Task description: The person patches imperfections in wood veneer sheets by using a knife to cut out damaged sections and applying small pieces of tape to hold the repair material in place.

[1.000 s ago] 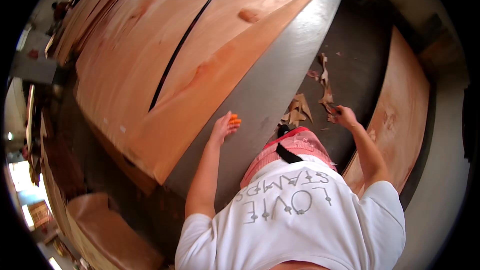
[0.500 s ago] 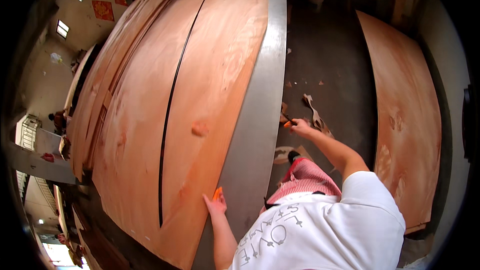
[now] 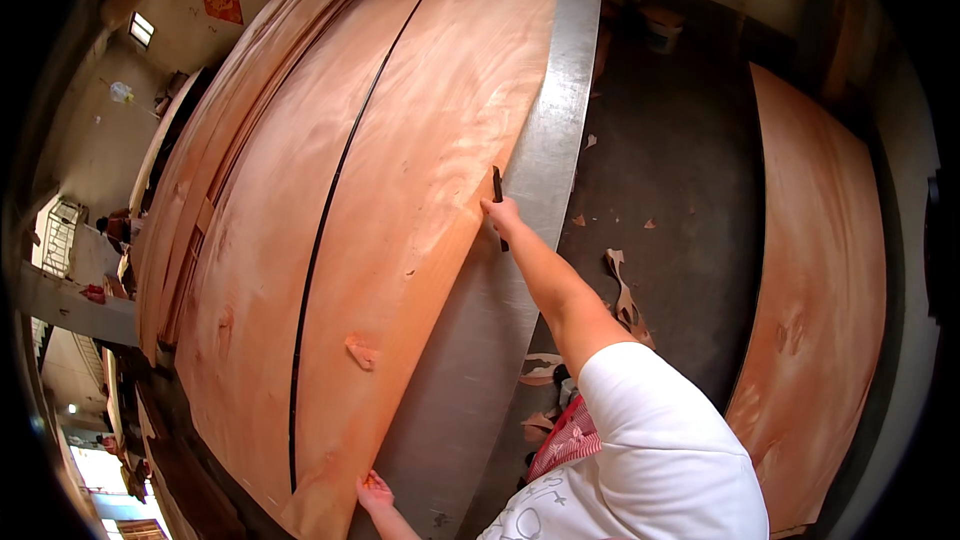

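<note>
A large thin sheet of orange-brown wood veneer (image 3: 400, 240) lies over a grey metal-topped surface (image 3: 450, 380), with its right edge running diagonally. At the upper part of that edge my right hand (image 3: 505, 218) is closed round a slim black tool (image 3: 499, 185), whose exact kind I cannot make out. Near the sheet's lower corner my left hand (image 3: 376, 493) is closed at the edge, gripping the veneer. Orange coverings show on its fingers. A narrow black line (image 3: 340, 165) runs lengthwise across the veneer.
Stacked veneer sheets (image 3: 180, 210) stand along the left. Another wood sheet (image 3: 810, 320) lies at the right, across a dark floor (image 3: 680, 200). Curled veneer scraps (image 3: 622, 285) are scattered on that floor. A white bucket (image 3: 661, 30) stands at the back.
My right hand has moved from beside the metal surface up and left onto the veneer's edge, carrying the black tool. My left hand has slid lower along the edge. The view has shifted.
</note>
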Available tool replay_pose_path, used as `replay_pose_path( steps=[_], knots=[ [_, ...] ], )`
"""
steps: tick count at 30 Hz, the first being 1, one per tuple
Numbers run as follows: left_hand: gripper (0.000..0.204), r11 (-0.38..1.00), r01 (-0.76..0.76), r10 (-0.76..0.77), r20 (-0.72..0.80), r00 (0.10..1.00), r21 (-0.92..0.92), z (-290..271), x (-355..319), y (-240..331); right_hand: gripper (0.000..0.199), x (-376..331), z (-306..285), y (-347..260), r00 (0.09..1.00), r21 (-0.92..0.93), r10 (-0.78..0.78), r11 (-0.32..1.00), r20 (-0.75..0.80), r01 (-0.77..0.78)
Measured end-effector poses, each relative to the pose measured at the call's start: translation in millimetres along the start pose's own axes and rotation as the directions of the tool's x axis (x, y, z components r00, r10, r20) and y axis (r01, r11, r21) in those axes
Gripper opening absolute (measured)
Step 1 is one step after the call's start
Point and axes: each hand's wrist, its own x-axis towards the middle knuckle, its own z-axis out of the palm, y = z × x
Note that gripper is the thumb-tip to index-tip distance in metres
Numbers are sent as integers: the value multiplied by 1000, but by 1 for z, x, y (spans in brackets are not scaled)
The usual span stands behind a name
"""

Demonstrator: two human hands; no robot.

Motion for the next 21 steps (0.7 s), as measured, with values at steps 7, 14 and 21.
replay_pose_path(
  steps=[7, 14, 21],
  knots=[
    [31, 998, -56, 54, -91, 994, -14, -51, -27, -6, 21, -63, -32, 15, 990, 58, 78, 995, 121, -86],
    [33, 999, -24, 23, -39, 999, -28, -123, -52, -63, 20, -109, -131, 46, 967, -7, 222, 975, 125, -223],
    [51, 1000, 20, -23, 135, 991, 23, -175, -90, -112, 30, -159, -220, 66, 953, -58, 182, 983, 243, -173]
  ],
)
